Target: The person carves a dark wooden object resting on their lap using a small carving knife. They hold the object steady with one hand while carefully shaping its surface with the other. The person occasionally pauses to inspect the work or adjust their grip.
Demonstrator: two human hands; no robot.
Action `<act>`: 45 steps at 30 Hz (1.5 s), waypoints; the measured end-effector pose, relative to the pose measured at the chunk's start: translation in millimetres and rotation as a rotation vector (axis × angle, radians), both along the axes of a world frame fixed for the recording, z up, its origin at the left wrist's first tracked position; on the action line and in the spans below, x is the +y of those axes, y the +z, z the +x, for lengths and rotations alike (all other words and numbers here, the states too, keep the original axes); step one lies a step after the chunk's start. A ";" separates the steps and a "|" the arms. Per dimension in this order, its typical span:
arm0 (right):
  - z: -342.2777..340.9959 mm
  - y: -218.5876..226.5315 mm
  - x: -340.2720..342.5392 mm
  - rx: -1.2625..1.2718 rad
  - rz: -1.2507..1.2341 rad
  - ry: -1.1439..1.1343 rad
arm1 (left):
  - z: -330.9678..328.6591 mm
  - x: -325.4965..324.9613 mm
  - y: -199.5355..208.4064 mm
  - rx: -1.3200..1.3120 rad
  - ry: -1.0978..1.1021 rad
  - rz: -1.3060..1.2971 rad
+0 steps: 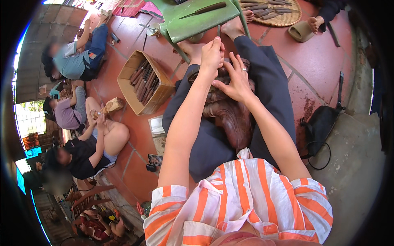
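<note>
A dark brown wood carving, smooth and rounded at its near end, lies between my thighs. My left hand is closed in a fist above the carving's far part. A thin grey shaft shows just beyond that fist and looks like part of a carving chisel; the rest is hidden in the fingers. With fingers spread, my right hand rests on the carving beside the left wrist. A wooden-handled carving tool lies on the green plastic stool in front of me.
Left of my legs stands a cardboard box of wooden-handled tools. More tools lie on a round woven tray at far right. A black bag sits at right, a phone at left. Several people work along the left.
</note>
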State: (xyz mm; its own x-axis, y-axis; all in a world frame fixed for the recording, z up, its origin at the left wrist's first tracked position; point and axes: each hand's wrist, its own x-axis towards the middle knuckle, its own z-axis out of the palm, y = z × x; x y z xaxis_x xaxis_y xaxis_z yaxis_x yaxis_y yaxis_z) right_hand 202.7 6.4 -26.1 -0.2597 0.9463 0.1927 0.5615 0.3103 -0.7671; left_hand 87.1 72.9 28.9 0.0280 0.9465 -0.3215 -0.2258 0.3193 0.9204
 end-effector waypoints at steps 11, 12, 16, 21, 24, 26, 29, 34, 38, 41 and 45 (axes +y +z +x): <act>-1.1 -2.0 0.6 0.041 0.021 -0.026 | 7.9 2.1 -3.5 0.081 0.049 0.000; -1.9 -2.2 -0.8 0.036 0.022 -0.039 | 9.0 3.3 -4.4 0.075 0.050 0.032; -8.8 -10.8 5.3 0.043 0.063 -0.099 | 10.8 14.7 -4.5 0.042 0.056 0.135; 0.1 -13.4 3.6 0.094 0.088 0.006 | 8.7 5.7 3.4 -0.020 -0.032 0.043; -0.1 -7.3 -1.1 0.038 0.086 -0.021 | 14.2 1.7 -1.7 0.049 0.003 0.108; -3.4 -6.7 0.5 0.015 0.077 -0.053 | 15.6 2.1 -3.8 0.034 -0.006 0.172; -5.2 -8.4 2.7 0.029 0.030 -0.093 | 19.7 10.4 -3.1 -0.020 -0.055 0.261; 4.8 -14.8 6.1 0.126 0.064 0.006 | 15.0 3.9 5.1 -0.031 -0.108 0.048; 3.3 -6.8 1.2 0.104 0.006 0.016 | 11.3 -1.5 0.3 0.023 -0.087 0.038; -1.3 -10.3 4.7 0.129 -0.002 -0.044 | 17.6 4.4 -3.7 0.136 -0.079 0.138; -0.2 -11.4 7.8 0.196 -0.029 -0.064 | 18.7 8.3 -0.2 0.176 -0.116 0.141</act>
State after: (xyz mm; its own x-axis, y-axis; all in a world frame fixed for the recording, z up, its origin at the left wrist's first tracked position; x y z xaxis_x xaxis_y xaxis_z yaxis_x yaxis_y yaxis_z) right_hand 202.5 14.2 -37.5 -0.1593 0.9654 0.2064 0.4182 0.2554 -0.8717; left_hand 105.8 81.2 28.7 0.0944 0.9761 -0.1960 -0.0276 0.1993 0.9795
